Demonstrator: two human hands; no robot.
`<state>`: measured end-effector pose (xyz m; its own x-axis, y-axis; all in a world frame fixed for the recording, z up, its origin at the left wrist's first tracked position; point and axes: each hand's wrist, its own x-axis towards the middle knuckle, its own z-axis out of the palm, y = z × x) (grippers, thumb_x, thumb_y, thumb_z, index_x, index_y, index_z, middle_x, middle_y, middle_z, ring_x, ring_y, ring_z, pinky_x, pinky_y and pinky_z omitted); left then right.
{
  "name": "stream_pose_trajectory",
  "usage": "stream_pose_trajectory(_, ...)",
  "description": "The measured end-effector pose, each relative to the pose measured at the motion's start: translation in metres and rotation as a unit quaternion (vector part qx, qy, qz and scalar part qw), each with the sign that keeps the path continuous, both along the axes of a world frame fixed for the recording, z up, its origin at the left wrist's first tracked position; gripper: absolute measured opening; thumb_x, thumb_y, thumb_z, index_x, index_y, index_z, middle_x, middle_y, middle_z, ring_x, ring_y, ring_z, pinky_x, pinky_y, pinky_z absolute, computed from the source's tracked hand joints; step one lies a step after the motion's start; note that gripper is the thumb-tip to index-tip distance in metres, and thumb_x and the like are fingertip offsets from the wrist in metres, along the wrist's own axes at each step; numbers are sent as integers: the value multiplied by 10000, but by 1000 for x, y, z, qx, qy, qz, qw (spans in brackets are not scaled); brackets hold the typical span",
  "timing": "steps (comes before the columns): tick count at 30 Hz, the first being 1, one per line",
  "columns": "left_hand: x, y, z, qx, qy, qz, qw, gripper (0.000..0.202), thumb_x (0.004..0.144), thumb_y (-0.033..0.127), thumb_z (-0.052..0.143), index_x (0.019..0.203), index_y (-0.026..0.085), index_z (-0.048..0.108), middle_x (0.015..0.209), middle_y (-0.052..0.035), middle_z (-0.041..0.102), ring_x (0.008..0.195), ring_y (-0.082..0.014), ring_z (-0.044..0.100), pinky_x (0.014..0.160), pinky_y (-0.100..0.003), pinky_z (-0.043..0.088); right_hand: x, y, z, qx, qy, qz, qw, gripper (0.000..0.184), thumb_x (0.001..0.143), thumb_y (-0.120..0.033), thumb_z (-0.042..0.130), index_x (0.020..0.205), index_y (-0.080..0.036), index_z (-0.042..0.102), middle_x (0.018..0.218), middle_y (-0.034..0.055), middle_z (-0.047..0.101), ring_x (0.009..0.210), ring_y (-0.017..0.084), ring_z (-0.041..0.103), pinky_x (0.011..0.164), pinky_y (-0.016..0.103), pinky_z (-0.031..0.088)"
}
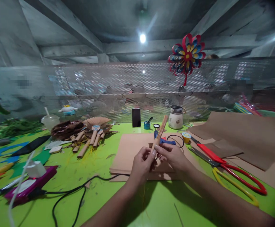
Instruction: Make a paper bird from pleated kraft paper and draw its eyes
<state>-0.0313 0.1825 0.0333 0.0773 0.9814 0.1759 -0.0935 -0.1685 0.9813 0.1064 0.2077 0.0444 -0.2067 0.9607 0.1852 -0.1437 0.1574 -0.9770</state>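
Observation:
A narrow, folded strip of brown paper (161, 130) stands tilted up to the right, held over a stack of brown paper sheets (130, 148). My left hand (144, 162) grips its lower end, thumb pressed on the front. My right hand (171, 156) pinches the same strip from the right side, near the left thumb; some of its fingertips are hidden. Just behind the strip lies a blue tool (167, 142), perhaps a glue gun, partly covered by the hands. A thin yellow thread hangs below my left hand.
Large red-and-yellow-handled scissors (219, 162) and brown paper sheets (243, 135) lie right. Paper fans (97, 123) with rolled handles are piled left. A purple power strip (30, 186) and black cable (68, 190) lie front left. A phone (136, 117) and a jar (175, 118) stand behind.

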Motion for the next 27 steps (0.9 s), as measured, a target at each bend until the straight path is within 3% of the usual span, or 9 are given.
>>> stream_pose_trajectory(9,1,-4,1,27,29,15,999,346,786,521,630,810,188,537,553,34,526,466,-91,443,451,-211,333,4,-1,2,91,11,-90,992,407,655,-404,799,933,-140,663,704,0,602,609,131,507,528,255,397)
stream_pose_trajectory(17,-1,-9,3,106,94,45,989,275,851,470,575,857,195,563,636,23,525,566,-116,478,527,-238,375,3,-8,11,101,57,-46,992,389,656,-328,794,988,-163,677,745,17,654,663,155,582,588,281,474)
stream_pose_trajectory(27,0,-5,-1,93,80,41,992,303,847,492,573,811,192,549,676,9,576,606,-126,526,574,-242,399,1,-9,5,101,66,-45,992,329,661,-308,793,932,-168,669,778,29,678,701,167,616,608,285,502)
